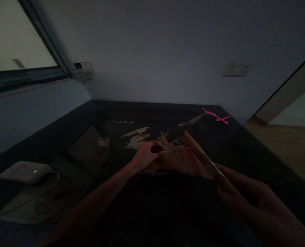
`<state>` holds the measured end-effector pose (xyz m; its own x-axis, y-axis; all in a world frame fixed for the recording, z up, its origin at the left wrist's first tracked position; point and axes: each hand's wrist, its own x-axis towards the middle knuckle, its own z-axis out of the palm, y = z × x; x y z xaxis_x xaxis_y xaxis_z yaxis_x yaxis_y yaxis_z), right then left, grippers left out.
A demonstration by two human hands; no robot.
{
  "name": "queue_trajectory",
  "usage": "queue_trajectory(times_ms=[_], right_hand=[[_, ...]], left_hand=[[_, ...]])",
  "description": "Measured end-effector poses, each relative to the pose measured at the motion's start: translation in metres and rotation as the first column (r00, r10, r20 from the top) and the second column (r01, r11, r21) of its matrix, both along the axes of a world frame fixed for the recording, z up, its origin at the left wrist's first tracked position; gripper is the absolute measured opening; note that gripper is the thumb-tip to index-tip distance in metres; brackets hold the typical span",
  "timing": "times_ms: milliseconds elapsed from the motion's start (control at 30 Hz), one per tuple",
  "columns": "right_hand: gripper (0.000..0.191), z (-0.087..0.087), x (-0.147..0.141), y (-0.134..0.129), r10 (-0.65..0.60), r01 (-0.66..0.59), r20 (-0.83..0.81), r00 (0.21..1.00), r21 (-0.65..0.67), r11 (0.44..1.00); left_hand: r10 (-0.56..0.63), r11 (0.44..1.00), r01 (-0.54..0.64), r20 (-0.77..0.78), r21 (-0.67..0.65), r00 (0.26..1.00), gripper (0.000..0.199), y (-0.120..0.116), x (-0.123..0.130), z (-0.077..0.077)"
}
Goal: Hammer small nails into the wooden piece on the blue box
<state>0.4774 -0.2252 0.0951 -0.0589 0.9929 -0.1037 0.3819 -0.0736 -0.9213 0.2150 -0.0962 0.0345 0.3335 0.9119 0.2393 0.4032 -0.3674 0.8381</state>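
Note:
My right hand [247,195] is wrapped round the wooden handle of a hammer [201,152]. The hammer's dark head hangs just beyond my left hand [147,154], tilted up to the right. Thumb and forefinger of my left hand are pinched together; whatever they hold is too small and dim to name. Under those fingertips lies a tan and orange piece [179,156] covered in dark dots, with a red band of writing near its right end. A small blue label [159,173] shows at its near edge.
The dark glossy tabletop [214,137] carries a bird-and-flower picture [135,137]. A pink ribbon [218,118] lies at the back right. At the left sit a white device [26,171] and its cable [34,195]. Wall sockets [236,69] are behind the table.

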Motion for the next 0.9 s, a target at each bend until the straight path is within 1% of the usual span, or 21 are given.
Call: queue_trajectory(times_ms=[67,100,200,267,367,433,500,567,667,800,900], right_hand=[[0.052,0.004,-0.003,0.008,0.109,-0.111,0.111,0.988,0.014,0.994],[0.052,0.005,-0.005,0.01,0.139,-0.141,0.155,0.978,0.0,0.99],[0.053,0.007,-0.009,0.015,0.172,-0.162,0.239,0.956,-0.059,0.985],[0.054,0.011,-0.01,0.014,0.161,-0.154,0.253,0.954,-0.047,0.987],[0.052,0.016,-0.012,0.012,0.134,-0.147,0.244,0.96,0.038,0.988],[0.05,0.017,-0.014,0.012,0.121,-0.143,0.251,0.96,0.075,0.987],[0.048,0.014,-0.016,0.012,0.127,-0.147,0.256,0.958,0.062,0.987],[0.048,0.01,-0.016,0.011,0.138,-0.145,0.237,0.962,0.012,0.989],[0.053,0.005,-0.011,0.007,0.091,-0.087,0.195,0.977,-0.03,0.996],[0.055,0.005,-0.007,0.003,0.028,-0.033,0.212,0.977,0.023,0.999],[0.049,0.007,-0.012,0.005,0.074,-0.086,0.213,0.974,0.046,0.995]], left_hand=[[0.015,1.0,-0.016,-0.016,-0.019,1.0,0.015,0.002,-0.001,-0.003],[0.025,0.999,-0.026,-0.029,-0.026,0.999,0.017,0.003,-0.001,-0.004],[0.039,0.999,-0.041,-0.058,-0.031,0.998,0.021,0.003,-0.002,-0.006],[0.02,1.0,-0.021,-0.059,-0.018,0.998,0.017,0.002,-0.002,-0.004],[0.0,1.0,0.0,-0.078,0.0,0.997,0.012,0.0,-0.002,0.001],[0.004,1.0,-0.005,-0.102,-0.012,0.995,0.012,0.0,-0.001,0.003],[0.02,0.999,-0.025,-0.131,-0.034,0.991,0.016,0.0,-0.002,0.004],[0.03,0.999,-0.037,-0.164,-0.039,0.986,0.02,0.0,-0.002,0.004],[0.012,1.0,-0.014,-0.164,-0.013,0.986,0.017,0.0,-0.002,0.002],[-0.014,1.0,0.015,-0.13,0.007,0.991,0.013,0.001,-0.002,0.0],[0.01,1.0,-0.012,-0.156,-0.012,0.988,0.016,0.002,-0.003,-0.002]])
